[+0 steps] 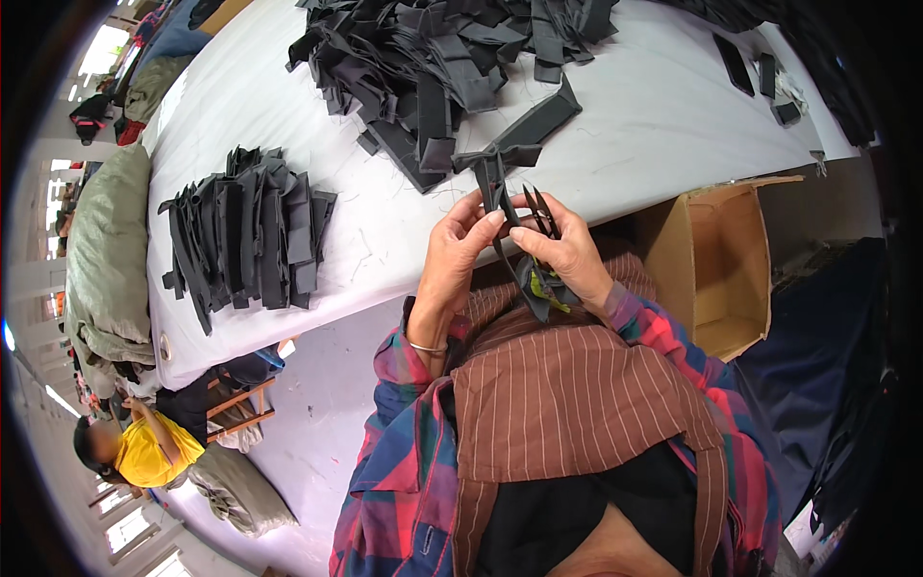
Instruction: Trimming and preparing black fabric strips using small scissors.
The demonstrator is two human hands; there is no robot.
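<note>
At the near edge of the long white cloth-topped bench (663, 144), a bent, dark black cloth strip (491, 181) is held up between two bare hands. The left hand (460, 242) has its thumb and fingers pinched on the strip. The right hand (565, 252) has its thumb close by, and its fingers are curled around what look like thin, dark metal scissors (541, 208) with the points up. A small yellow-green bit (537, 285) shows below that hand, but I can't tell what it is. Those sharp tips are very near the fingers, so a slip could poke skin or snip the cloth in the wrong spot. The top of the strip is close to the big messy heap of black cloth strips (433, 67) at the bench's far side, so a tug might drag others along. If the pinch gets loose, the strip could drop off the bench's near edge, maybe toward the open brown cardboard box (716, 274) below its right part.
</note>
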